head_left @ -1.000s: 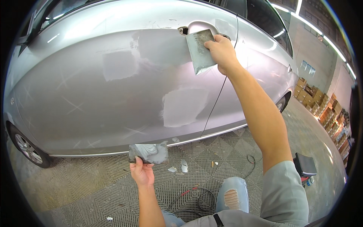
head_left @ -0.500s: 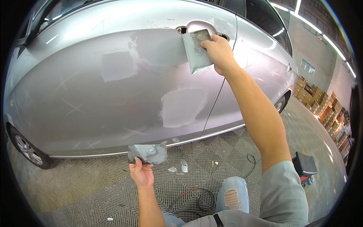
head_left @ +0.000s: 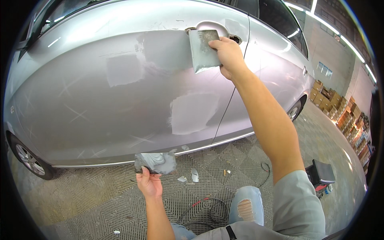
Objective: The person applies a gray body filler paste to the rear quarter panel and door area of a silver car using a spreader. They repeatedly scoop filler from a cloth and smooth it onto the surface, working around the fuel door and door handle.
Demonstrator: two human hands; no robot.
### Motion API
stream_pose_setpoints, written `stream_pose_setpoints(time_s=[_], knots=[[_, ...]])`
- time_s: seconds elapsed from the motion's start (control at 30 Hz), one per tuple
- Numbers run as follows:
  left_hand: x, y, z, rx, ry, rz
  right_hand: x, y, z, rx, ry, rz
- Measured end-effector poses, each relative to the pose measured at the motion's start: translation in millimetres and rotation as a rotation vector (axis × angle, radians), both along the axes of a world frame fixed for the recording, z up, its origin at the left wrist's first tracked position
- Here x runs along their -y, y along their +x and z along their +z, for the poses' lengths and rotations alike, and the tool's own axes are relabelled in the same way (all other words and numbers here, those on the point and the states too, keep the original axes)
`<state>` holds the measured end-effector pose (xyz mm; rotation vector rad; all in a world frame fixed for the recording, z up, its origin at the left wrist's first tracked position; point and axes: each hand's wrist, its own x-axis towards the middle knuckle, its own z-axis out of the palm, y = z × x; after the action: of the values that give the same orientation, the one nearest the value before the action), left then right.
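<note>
A silver car door (head_left: 132, 104) fills the view ahead of me, with grey filler patches (head_left: 193, 113) on it and scratched crosses at its left. My right hand (head_left: 229, 56) grips a flat, grey-smeared filler spreader (head_left: 205, 50) by its right side. The spreader lies against the door just below the door handle recess (head_left: 214, 26); its contact edge is hidden. Low down near the sill, my left hand (head_left: 150, 183) pinches the lower edge of a dark mixing board (head_left: 156, 163) that carries a heap of wet grey filler (head_left: 155, 159).
Underfoot is a ribbed grid floor (head_left: 92, 200) with several pale chips (head_left: 195, 175) and a dark hose (head_left: 216, 210). A black and red case (head_left: 320, 174) stands to my right. Stacked cardboard boxes (head_left: 332, 102) line the far right wall.
My right hand and the spreader have moved slightly left along the door below the handle. The left hand and its board have barely shifted.
</note>
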<state>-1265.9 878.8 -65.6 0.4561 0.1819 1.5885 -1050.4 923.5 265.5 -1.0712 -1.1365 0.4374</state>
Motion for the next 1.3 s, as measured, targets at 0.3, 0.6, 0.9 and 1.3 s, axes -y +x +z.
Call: stream_pose_setpoints(time_s=[0.3, 0.6, 0.9, 1.3], knots=[[-2, -1, -6, 0.015, 0.009, -0.037, 79, 34, -97, -0.128, 0.145, 0.088], [5, 64, -6, -0.038, -0.005, -0.238, 123, 68, -188, -0.220, 0.015, 0.022], [34, 98, 13, -0.159, 0.116, -0.310, 147, 75, -210, -0.403, 0.015, 0.200], [41, 85, 26, -0.221, 0.066, -0.051, 160, 67, -186, 0.807, -0.180, 0.200]])
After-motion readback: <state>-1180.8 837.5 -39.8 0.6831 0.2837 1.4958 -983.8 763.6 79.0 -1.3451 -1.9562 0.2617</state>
